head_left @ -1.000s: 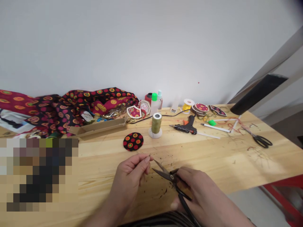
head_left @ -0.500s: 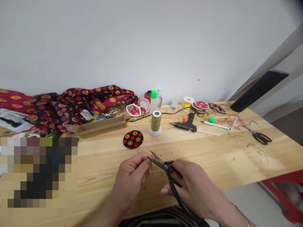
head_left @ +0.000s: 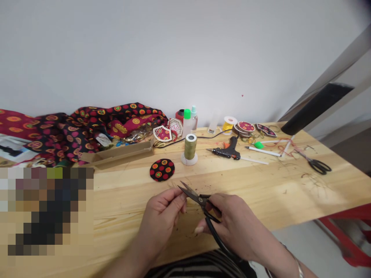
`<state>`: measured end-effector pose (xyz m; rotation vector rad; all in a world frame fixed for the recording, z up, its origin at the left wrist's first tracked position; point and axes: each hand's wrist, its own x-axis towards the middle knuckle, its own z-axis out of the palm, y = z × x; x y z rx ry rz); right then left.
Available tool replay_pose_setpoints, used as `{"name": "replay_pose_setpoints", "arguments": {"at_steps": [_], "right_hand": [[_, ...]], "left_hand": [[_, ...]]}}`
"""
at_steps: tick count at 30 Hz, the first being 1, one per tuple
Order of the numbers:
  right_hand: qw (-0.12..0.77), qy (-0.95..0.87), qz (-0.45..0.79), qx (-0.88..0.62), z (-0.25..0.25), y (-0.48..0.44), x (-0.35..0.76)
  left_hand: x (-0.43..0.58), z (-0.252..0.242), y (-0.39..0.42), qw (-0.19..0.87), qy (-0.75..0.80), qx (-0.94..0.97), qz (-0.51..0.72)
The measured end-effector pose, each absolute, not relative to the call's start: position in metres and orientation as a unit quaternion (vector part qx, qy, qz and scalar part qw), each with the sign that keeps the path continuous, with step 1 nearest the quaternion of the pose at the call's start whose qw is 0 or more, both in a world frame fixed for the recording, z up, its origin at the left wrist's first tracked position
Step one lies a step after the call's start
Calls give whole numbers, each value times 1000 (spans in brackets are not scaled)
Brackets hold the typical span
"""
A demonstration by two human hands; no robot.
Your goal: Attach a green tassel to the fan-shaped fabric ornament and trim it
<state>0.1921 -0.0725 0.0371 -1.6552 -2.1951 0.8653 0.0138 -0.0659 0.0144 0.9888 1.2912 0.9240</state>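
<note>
My right hand (head_left: 232,220) is closed round the black handles of a pair of scissors (head_left: 199,199). The blades point up and left, nearly together, with their tips beside the fingers of my left hand (head_left: 165,212). That hand is pinched, thumb against forefinger; what it holds, if anything, is too small to make out. Just beyond the blades lies a round black fabric patch (head_left: 162,170) with red and yellow motifs. To its right stands a spool of olive thread (head_left: 190,148) on a white base.
A black glue gun (head_left: 227,150) lies right of the spool, its cord running left. A second pair of scissors (head_left: 319,166) is at the right. Patterned fabric (head_left: 75,131) and a cardboard tray (head_left: 121,153) are on the left. Bottles (head_left: 187,121) stand by the wall.
The scissor blades have swung nearer each other, and their tips have shifted slightly left over my left fingertips. My left hand keeps its pinch.
</note>
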Motion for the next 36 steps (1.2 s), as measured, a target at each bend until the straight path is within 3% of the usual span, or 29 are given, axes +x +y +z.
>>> {"name": "replay_pose_setpoints", "arguments": {"at_steps": [11,17,21,25,31,36], "right_hand": [[145,-732,348,-568,34,-72,194],[154,-707,440,-531,31,-69,199],[123,-718,466,-502,37,-71,205],[84,-757,392,-516,47,-72,222],[-15,-696,133,-705,39,-61,277],[-69,-664,101,-738,29,-57,311]], "left_hand": [[13,13,-64,589,554,429,402],[12,12,-63,598,555,389,429],[6,8,-61,591,548,372,460],[0,6,-60,589,533,339,504],[-1,10,-61,586,520,310,538],[2,13,-61,591,531,313,521]]}}
